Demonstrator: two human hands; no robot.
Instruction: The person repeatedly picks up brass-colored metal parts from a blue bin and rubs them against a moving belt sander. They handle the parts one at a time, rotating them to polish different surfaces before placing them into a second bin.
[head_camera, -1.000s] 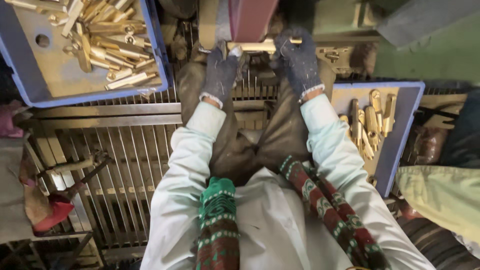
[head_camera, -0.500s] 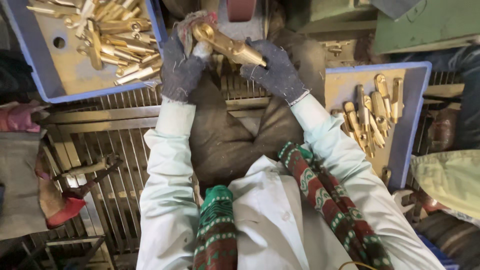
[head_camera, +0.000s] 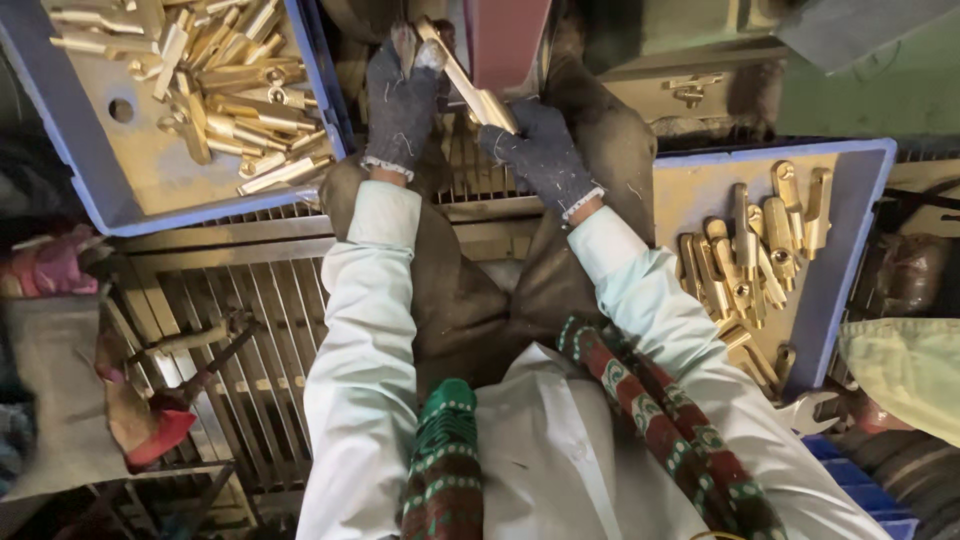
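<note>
Between two blue trays — gloved left hand (head_camera: 400, 100) and right hand (head_camera: 540, 150) pinch brass part (head_camera: 470, 85).

The scene is viewed by one head-worn camera, aimed steeply down, close over the gloved left hand (head_camera: 400, 100) and right hand (head_camera: 540, 150); the blue trays (head_camera: 850, 250) are probably cropped.

Dim workshop, dusty metal grating (head_camera: 250, 330) below my hands, green machine housing (head_camera: 700, 40) ahead, warm yellowish light
</note>
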